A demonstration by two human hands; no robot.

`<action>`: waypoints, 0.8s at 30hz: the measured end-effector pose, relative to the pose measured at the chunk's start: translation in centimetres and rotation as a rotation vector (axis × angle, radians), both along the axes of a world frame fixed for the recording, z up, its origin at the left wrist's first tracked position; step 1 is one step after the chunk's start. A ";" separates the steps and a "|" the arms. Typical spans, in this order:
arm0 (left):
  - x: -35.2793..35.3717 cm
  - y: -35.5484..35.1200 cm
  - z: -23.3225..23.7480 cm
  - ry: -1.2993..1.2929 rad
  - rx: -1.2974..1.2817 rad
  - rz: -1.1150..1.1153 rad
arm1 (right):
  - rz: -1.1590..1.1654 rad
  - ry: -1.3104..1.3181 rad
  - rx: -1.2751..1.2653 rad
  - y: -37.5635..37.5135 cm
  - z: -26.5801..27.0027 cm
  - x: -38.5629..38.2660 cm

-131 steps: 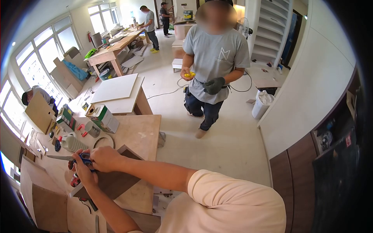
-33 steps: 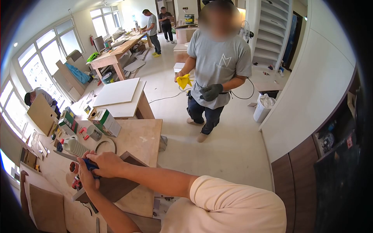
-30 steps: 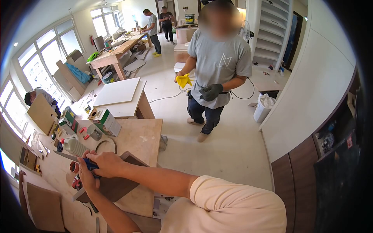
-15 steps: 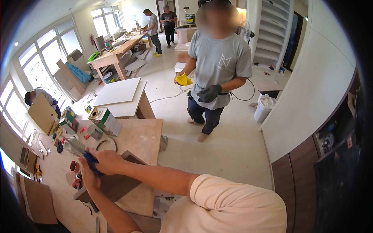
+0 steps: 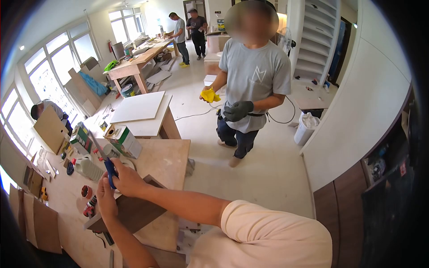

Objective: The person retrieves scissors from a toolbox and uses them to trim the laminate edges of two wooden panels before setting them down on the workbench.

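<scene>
My right hand [image 5: 127, 177] is closed on a pair of scissors [image 5: 111, 170] with blue handles. Their long grey blades point up and away, toward the cans. Just below and left of the handles is my left hand [image 5: 107, 198], fingers drawn together near the scissors; what lies between them, if anything, is hidden. Under both hands, a dark wood-grain open box [image 5: 139, 210] rests tilted on the workbench [image 5: 167, 154]. A red drill [image 5: 90, 205] lies beside the box's left end, near a small reddish-brown round container [image 5: 86, 191].
A white jug [image 5: 88, 168] and a green-and-white can [image 5: 125, 140] stand beyond my hands. Across the bench, a person in a grey shirt [image 5: 254, 76] holds a yellow cloth [image 5: 209, 94] and wears a dark glove [image 5: 238, 111]. Dark cabinets [image 5: 342, 205] line the right side.
The scissors have swung more upright, with my right hand shifting slightly right. My left hand has come away from around the blue handles to just below them.
</scene>
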State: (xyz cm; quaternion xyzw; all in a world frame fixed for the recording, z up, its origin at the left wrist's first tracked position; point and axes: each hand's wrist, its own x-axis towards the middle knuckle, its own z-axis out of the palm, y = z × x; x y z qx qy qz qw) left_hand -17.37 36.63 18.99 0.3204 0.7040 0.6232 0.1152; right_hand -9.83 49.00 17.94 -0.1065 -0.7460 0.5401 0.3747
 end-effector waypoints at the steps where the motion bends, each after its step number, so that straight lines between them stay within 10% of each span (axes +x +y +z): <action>1: -0.5 0.0 0.1 0.101 -0.066 -0.040 | -0.008 0.004 -0.023 0.0 -0.2 -0.1; 7: 2.2 -3.0 8.0 0.732 -0.221 0.482 | -0.099 0.013 -0.070 0.5 -1.0 -0.8; 10: -1.4 -3.1 3.5 1.052 -0.812 0.410 | 0.001 -0.026 -0.177 0.7 -0.9 -0.5; 12: -0.9 -2.1 3.6 0.249 -1.172 0.160 | 0.046 -0.058 -0.182 0.5 -0.5 -0.1; 14: -1.2 -3.1 0.9 0.531 -0.833 0.275 | 0.152 -0.010 -0.279 0.4 -0.1 0.2; 24: -1.9 -3.5 2.2 0.354 -1.003 0.102 | 0.127 0.040 -0.351 0.1 0.9 0.2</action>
